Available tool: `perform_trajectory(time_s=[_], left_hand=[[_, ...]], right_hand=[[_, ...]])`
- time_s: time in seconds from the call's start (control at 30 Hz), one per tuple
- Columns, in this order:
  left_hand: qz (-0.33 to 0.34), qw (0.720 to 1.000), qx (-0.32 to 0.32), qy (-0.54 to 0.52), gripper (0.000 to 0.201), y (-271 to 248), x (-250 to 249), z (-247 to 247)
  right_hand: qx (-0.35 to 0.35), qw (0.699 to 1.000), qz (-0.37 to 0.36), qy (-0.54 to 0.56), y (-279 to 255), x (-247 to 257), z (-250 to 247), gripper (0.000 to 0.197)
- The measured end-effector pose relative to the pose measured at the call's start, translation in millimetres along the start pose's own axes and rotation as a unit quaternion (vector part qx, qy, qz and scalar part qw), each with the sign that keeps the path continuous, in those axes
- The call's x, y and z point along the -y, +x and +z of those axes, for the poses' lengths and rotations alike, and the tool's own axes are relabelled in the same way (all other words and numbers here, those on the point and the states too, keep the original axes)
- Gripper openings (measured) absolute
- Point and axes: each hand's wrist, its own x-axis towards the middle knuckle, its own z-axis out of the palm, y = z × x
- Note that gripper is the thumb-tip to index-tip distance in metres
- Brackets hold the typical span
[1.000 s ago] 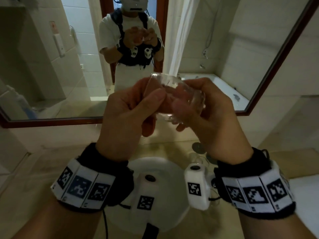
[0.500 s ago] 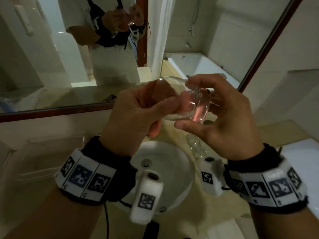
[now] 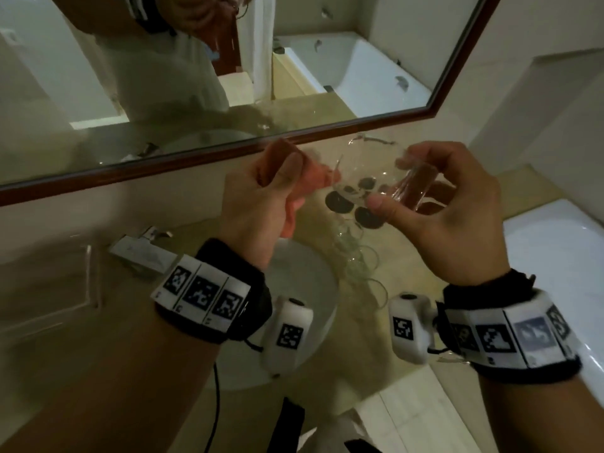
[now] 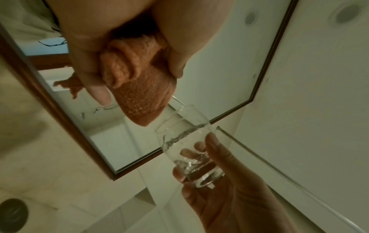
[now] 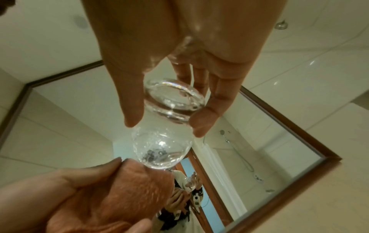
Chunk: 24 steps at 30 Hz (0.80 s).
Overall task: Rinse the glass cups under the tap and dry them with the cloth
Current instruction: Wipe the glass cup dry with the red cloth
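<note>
Right now my right hand (image 3: pixel 454 210) holds a clear glass cup (image 3: pixel 376 178) by its thick base, thumb on one side and fingers curled round the other, with the cup tipped on its side and its mouth towards my left hand (image 3: pixel 261 204). That hand is closed round a bunched orange cloth (image 4: pixel 137 88), which sits just beside the rim; I cannot tell whether it touches. Water droplets cling inside the cup. Both hands hover above the white basin (image 3: pixel 313 289), with the wood-framed mirror (image 3: pixel 327 53) behind. More glass cups (image 3: pixel 356 256) stand on the counter beside the basin.
</note>
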Motion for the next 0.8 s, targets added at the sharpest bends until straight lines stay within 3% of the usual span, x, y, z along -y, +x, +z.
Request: perform_trajectory(time_s=[0.1, 0.17, 0.27, 0.37, 0.43, 0.53, 0.8], left_hand=[[-0.067, 0.996, -0.061, 0.026, 0.006, 30, 31, 22], [-0.099, 0.993, -0.066, 0.021, 0.018, 52, 49, 37], [-0.127, 0.988, -0.084, 0.012, 0.013, 85, 72, 56], [-0.148, 0.983, -0.109, 0.022, 0.023, 112, 98, 63], [-0.152, 0.981, -0.113, 0.043, 0.024, 129, 112, 63], [-0.167, 0.968, -0.171, 0.080, 0.028, 149, 134, 56], [-0.220, 0.941, -0.248, 0.063, 0.030, 181, 180, 37]], right_hand=[[-0.011, 0.999, 0.022, -0.028, 29, -42, -16, 0.071], [-0.006, 0.998, 0.034, -0.049, 52, -71, -25, 0.070], [0.022, 0.996, 0.035, -0.083, 90, -115, -32, 0.063], [0.069, 0.992, 0.044, -0.096, 129, -157, -28, 0.060], [0.111, 0.988, 0.052, -0.098, 153, -183, -17, 0.061], [0.163, 0.980, 0.042, -0.105, 179, -222, 12, 0.064], [0.262, 0.955, 0.057, -0.129, 209, -285, 87, 0.075]])
